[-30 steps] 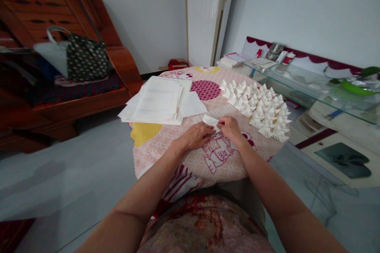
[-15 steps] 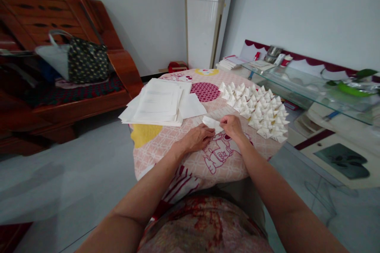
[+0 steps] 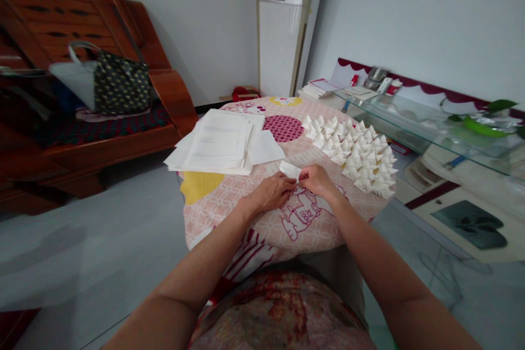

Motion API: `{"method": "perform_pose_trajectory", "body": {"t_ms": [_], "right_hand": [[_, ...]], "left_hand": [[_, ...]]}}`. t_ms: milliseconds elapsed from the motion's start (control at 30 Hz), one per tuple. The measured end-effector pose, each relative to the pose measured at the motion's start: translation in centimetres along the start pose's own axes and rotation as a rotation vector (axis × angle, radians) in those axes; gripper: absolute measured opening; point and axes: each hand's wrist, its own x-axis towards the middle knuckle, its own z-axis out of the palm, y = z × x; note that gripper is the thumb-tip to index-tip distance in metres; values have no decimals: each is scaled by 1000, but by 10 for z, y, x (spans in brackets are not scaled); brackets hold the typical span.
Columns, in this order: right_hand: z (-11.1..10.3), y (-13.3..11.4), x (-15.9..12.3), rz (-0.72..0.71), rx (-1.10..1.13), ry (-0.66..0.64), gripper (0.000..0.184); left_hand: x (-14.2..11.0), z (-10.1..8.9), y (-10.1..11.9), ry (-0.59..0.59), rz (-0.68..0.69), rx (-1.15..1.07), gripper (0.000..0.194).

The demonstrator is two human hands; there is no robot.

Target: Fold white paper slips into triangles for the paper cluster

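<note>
In the head view, the strip (image 3: 289, 169) lies just below the centre of the frame, on the cloth (image 3: 229, 202). The right hand (image 3: 318, 179) grasps its right end between thumb and fingers. The left hand (image 3: 273, 191) rests at its lower left with bent fingers touching the paper; whether they pinch it or only press it down, I cannot tell.

Right of centre, many folded pieces (image 3: 350, 147) stand close together in rows, their points up; these look finished. The strip looks only partly worked: it is narrow and rather flat, with none of their peaks, so its shaping seems incomplete. Its finer creases are hidden by the fingers. Left of centre, a pile of sheets (image 3: 221, 139) lies flat and unfolded, well apart from the pieces. How many sheets it holds cannot be counted.
</note>
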Motion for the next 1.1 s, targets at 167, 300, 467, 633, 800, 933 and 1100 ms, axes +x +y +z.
{"method": "perform_pose_trajectory", "body": {"t_ms": [167, 300, 467, 633, 800, 933, 1100], "right_hand": [[-2, -3, 6, 36, -54, -65, 9], [-2, 7, 8, 72, -3, -78, 10], [-12, 26, 7, 122, -67, 8, 10], [-15, 26, 1, 227, -188, 184, 19], [2, 11, -7, 86, -12, 174, 10], [7, 6, -6, 85, -47, 92, 9], [4, 15, 2, 161, -23, 35, 9]], "left_hand": [[1, -3, 3, -15, -16, 26, 27], [1, -2, 3, -23, -29, 23, 25], [0, 0, 2, 5, -35, 8, 24], [1, -2, 3, 0, -13, 20, 25], [1, -3, 5, 0, -19, 32, 26], [-1, -1, 5, 17, -6, 31, 30], [-2, -2, 1, 1, -3, 47, 32]]}}
